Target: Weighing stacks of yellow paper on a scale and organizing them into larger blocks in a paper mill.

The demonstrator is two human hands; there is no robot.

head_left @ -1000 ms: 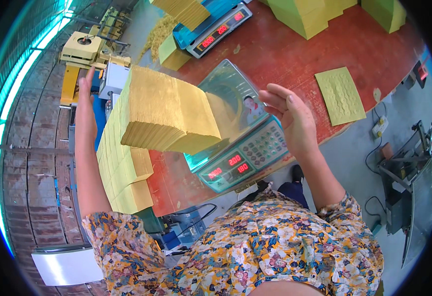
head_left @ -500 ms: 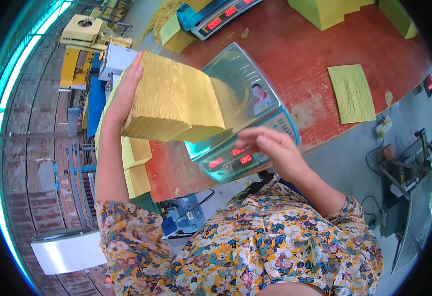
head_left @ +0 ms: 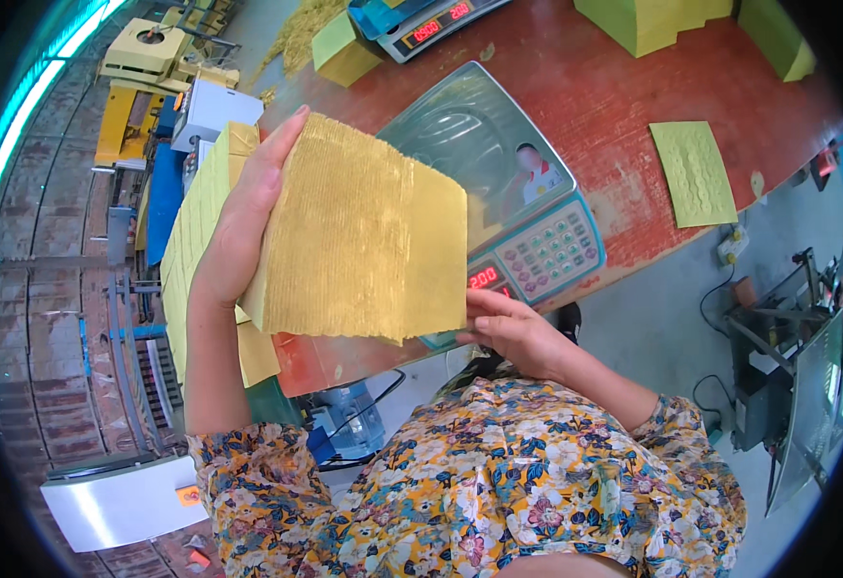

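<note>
A thick stack of yellow paper sheets (head_left: 363, 231) is held up in front of me, tilted so its layered edges face me. My left hand (head_left: 253, 197) presses flat along the stack's left side, its thumb side upward. At the lower right corner, my right hand (head_left: 518, 332) has its fingertips against the stack; part of them is hidden behind it. Beyond the stack stands an electronic scale (head_left: 556, 246) with a clear-topped weighing plate, a keypad and a red display, partly covered by the stack.
A red worn table (head_left: 595, 125) carries a single embossed yellow sheet (head_left: 694, 173) on the right. Farther back are another scale (head_left: 440, 29) and yellow paper blocks (head_left: 633, 24). A long row of yellow paper (head_left: 190, 231) lines the left. Metal equipment (head_left: 787, 347) stands off the right edge.
The stack has come off the scale's plate toward me and tipped, showing more of its edges. My right hand has moved down and in, meeting its lower right corner.
</note>
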